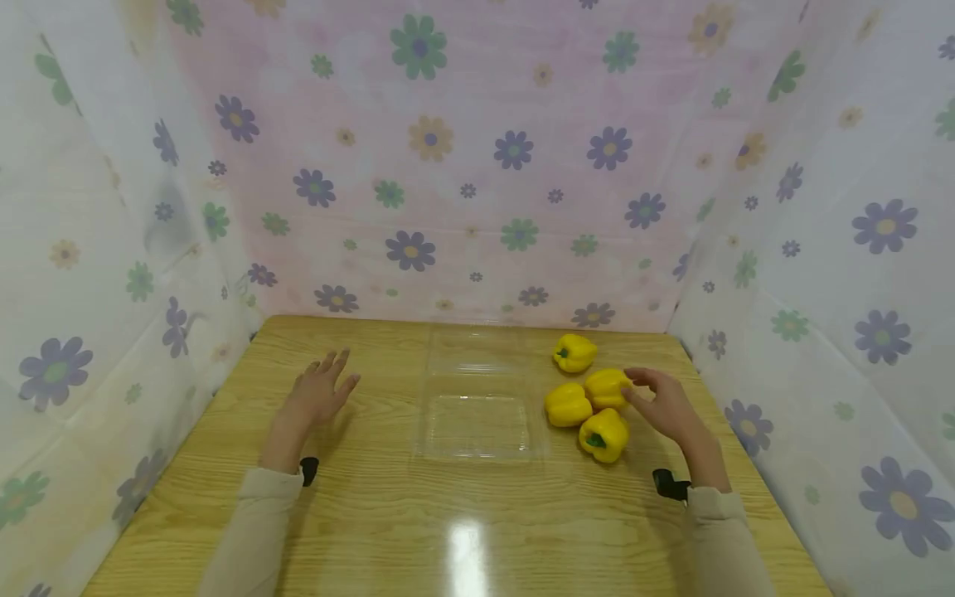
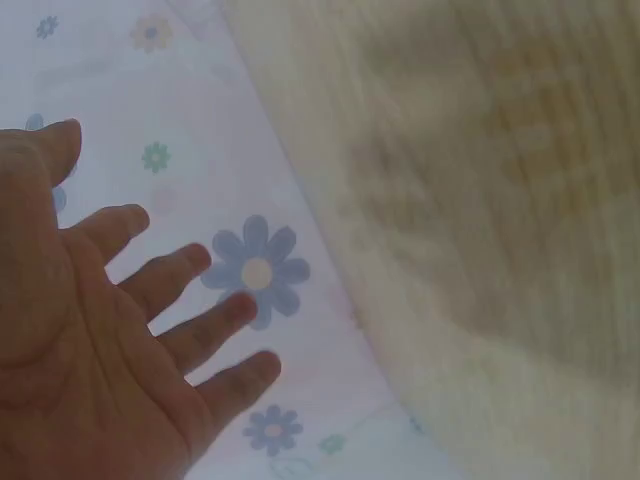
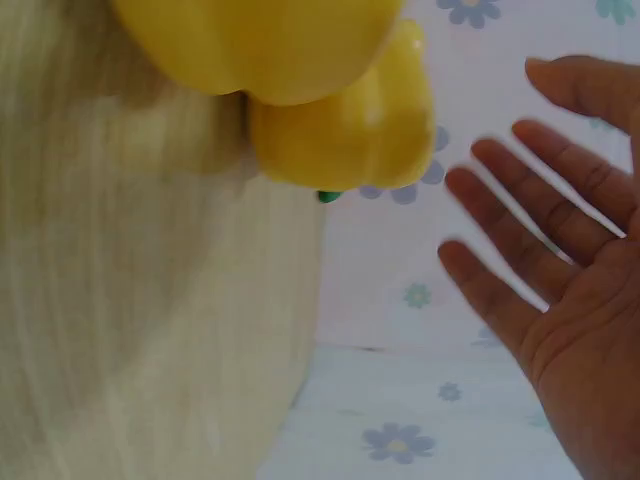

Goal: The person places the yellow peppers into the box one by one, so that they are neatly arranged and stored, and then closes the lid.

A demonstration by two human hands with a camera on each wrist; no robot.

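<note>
Several yellow bell peppers lie on the right half of the table: a back pepper (image 1: 574,353), a left pepper (image 1: 568,405), a right pepper (image 1: 608,388) and a front pepper (image 1: 604,435) with its green stem showing. My right hand (image 1: 666,405) is beside the right pepper, its fingertips overlapping that pepper's edge in the head view. The right wrist view shows this hand (image 3: 570,220) with fingers spread and nothing held. To the left, a clear plastic box (image 1: 477,424) stands with its lid folded back. My left hand (image 1: 317,394) hovers over the table's left side, fingers spread, holding nothing (image 2: 120,330).
The wooden table (image 1: 373,531) fills the lower view. A flowered cloth (image 1: 477,166) walls it in at the back and on both sides. A dark wrist mount (image 1: 671,484) sits below the right hand, with another (image 1: 309,471) at the left wrist.
</note>
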